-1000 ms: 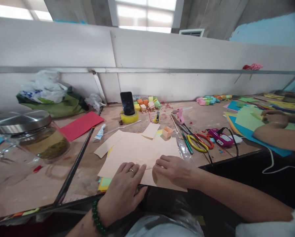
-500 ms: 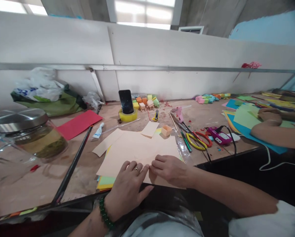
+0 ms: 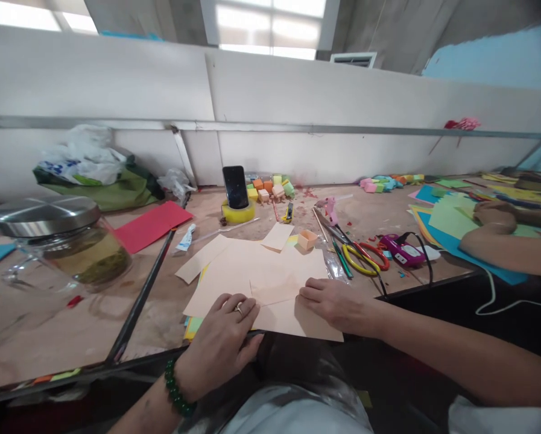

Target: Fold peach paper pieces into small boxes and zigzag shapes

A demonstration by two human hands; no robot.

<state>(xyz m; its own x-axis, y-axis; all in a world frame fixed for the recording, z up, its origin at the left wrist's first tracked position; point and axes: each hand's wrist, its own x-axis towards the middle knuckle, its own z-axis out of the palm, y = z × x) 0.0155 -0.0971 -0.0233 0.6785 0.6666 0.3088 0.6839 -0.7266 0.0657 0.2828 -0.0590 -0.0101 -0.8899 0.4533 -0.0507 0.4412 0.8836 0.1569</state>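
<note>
A stack of paper with a large peach sheet [image 3: 234,265] on top lies at the table's front edge. On it is a smaller peach piece [image 3: 274,288] with a crease or edge along its near side. My left hand [image 3: 227,328], with a ring and a green bead bracelet, rests at that piece's left end, fingers pressed together. At its right end lies my right hand [image 3: 329,301], fingers curled down. What the fingertips pinch, if anything, is hidden. A small open peach paper box [image 3: 307,239] and a peach strip [image 3: 277,236] sit behind.
Scissors [image 3: 360,259], a pink glue gun [image 3: 330,211] and a purple power strip [image 3: 401,250] lie to the right. A glass jar [image 3: 93,253] and red paper [image 3: 152,226] are left. A phone [image 3: 235,185] stands behind. Another person's arm [image 3: 505,241] is far right.
My hands have moved apart, the left one leftward and the right one rightward, and more of the small peach piece shows between them. The view has shifted slightly.
</note>
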